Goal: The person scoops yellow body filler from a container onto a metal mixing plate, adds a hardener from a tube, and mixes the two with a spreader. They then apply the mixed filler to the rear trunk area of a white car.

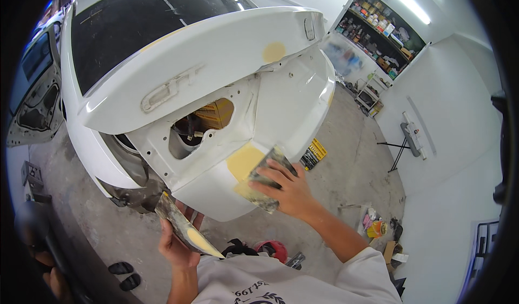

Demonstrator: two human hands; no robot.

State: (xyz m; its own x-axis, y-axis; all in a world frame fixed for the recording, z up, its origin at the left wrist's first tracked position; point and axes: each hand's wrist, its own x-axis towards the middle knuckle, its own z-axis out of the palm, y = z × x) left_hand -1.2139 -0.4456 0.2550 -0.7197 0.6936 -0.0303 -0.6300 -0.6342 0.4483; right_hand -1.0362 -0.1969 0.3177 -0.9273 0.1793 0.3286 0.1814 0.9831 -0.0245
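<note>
The rear of a white car point(211, 50) with its lights removed stands in front of me. On its rear panel lies a yellow patch of body filler point(241, 161). My right hand point(294, 193) grips a flat, dark, filler-smeared spreader point(261, 201), which lies against the panel over the patch's right side. Lower left, my left hand point(181, 247) holds a mixing board point(175, 221), tilted and apart from the car. A strip of yellow filler point(203, 242) sits along the board's lower edge. The board hides part of that hand's fingers.
Another round filler spot point(274, 52) marks the trunk lid. A yellow-and-black box point(313, 154) lies on the floor beside the car. Near my body are a red bucket point(275, 250) and black slippers point(125, 275). A black stand point(404, 142) is at right; stocked shelves point(385, 28) line the back.
</note>
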